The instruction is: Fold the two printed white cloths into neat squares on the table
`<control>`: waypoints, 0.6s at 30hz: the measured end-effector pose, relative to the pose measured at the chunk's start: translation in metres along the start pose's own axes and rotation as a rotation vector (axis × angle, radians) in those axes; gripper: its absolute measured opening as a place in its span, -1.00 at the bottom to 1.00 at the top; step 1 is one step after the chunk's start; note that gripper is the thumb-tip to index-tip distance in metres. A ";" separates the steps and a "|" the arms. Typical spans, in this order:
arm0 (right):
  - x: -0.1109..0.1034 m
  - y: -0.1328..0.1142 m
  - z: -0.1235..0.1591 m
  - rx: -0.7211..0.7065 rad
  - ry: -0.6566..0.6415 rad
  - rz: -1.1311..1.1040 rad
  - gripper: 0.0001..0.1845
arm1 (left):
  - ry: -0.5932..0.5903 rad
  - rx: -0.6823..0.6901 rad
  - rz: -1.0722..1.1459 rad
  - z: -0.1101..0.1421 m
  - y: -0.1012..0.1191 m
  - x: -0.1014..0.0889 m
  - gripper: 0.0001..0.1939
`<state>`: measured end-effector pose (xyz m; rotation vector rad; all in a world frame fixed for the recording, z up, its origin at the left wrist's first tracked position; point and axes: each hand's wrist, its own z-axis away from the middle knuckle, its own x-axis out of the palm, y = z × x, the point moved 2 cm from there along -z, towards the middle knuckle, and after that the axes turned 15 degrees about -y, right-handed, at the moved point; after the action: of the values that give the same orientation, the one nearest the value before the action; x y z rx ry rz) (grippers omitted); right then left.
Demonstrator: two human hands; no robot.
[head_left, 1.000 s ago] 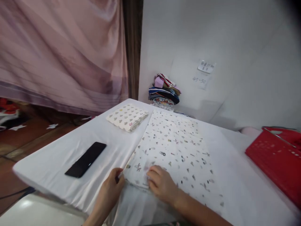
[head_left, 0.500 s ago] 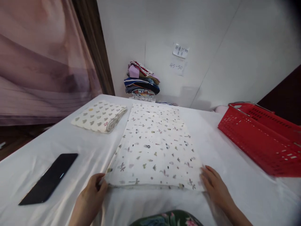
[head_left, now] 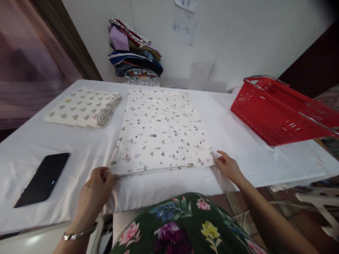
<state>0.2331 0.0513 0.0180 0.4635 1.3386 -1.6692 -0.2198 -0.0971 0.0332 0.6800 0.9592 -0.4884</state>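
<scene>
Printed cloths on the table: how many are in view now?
2: the spread cloth, its near corners at the left hand and right hand, and the folded cloth, left of its far half. More pieces could be hidden beneath.

Matt, softly creased cloth is seen in the printed sheet [head_left: 159,128]; the table [head_left: 222,123] is covered in smooth, faintly satiny fabric. The basket [head_left: 272,114] is made of red plastic, fitted with shiny metal handles [head_left: 317,122].
</scene>
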 end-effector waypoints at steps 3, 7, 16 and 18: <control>0.005 0.004 0.013 -0.113 0.064 0.030 -0.59 | 0.023 0.005 0.035 -0.003 -0.002 0.001 -0.71; 0.012 0.000 0.027 -0.402 0.162 0.176 -0.67 | 0.037 0.056 0.174 -0.007 -0.007 0.005 -0.74; 0.048 -0.064 0.004 -0.723 -0.038 0.388 -0.71 | 0.051 0.126 0.021 0.005 0.000 0.005 -0.73; 0.055 -0.073 -0.004 -0.724 -0.085 0.412 -0.71 | 0.086 0.145 -0.060 0.008 0.000 0.007 -0.72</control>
<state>0.1441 0.0310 0.0164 0.2083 1.5449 -0.7840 -0.2113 -0.1032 0.0306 0.8104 1.0343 -0.5894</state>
